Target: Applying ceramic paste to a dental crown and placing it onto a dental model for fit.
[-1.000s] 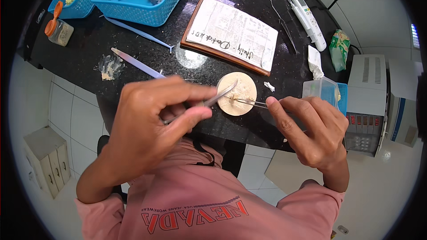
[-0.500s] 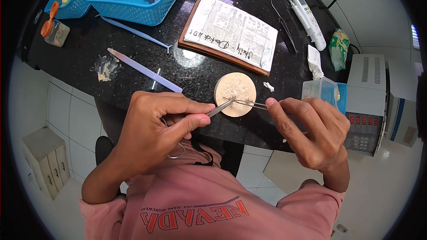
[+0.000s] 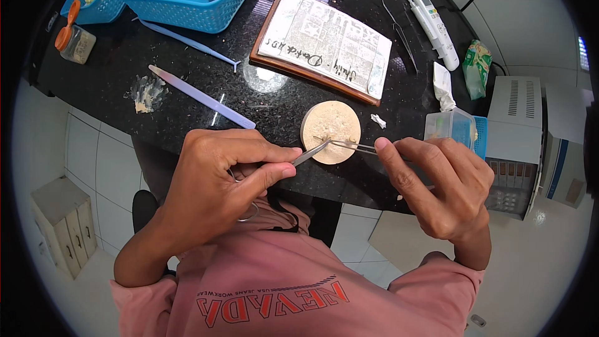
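My left hand (image 3: 234,168) is closed round a curved metal hemostat (image 3: 310,153); a finger ring of it shows below the palm. From the other side my right hand (image 3: 440,184) pinches slim metal tweezers (image 3: 359,147) between thumb and fingers. Both tips meet over the lower part of a round beige disc (image 3: 337,118), close to the counter's near edge. Whatever lies between the tips is too small to make out. Small dark bits show on the disc's face near them.
Beyond the disc lies a wood-framed pad (image 3: 324,40). To the left are a lilac spatula (image 3: 206,100), a light blue tool (image 3: 187,40), blue baskets (image 3: 206,15) and an orange-lidded jar (image 3: 78,43). At right: a white remote (image 3: 432,28), a clear container (image 3: 448,128), a grey machine (image 3: 513,118).
The grip of both hands stays the same, and the tips remain together over the disc. My right hand has shifted very slightly to the right.
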### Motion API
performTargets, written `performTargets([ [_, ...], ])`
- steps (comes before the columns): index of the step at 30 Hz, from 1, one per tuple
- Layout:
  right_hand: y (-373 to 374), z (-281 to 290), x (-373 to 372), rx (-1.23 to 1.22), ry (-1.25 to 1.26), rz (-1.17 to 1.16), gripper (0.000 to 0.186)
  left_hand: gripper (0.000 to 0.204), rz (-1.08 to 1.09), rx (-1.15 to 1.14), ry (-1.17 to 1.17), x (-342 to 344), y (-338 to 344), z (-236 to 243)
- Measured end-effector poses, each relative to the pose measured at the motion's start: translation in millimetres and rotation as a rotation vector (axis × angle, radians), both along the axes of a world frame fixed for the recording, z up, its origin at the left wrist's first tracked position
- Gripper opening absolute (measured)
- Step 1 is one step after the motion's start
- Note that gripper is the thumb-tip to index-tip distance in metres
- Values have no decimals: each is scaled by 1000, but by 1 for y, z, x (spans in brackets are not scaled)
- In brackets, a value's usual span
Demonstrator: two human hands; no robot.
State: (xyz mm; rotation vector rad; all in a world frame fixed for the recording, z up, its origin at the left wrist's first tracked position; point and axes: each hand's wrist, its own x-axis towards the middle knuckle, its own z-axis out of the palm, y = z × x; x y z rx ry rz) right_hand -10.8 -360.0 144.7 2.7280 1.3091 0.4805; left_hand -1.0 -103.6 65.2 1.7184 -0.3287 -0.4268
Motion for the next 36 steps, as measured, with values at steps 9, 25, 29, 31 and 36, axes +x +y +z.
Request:
performTargets([
  [9,0,1,0,-29,-22,20,27,18,4,-6,2,0,-1,1],
  [25,-3,0,0,12,-56,1,27,16,21,15,-29,-2,-1,-1],
  [29,-9,9,-3,39,-52,-50,28,16,10,4,-40,0,-1,-1],
  [31,-14,13,-4,148,-44,-139,37,16,26,-64,2,0,2,3],
  [36,-21,-15,-12,499,-61,-454,32,16,244,-207,15,-1,19,9],
])
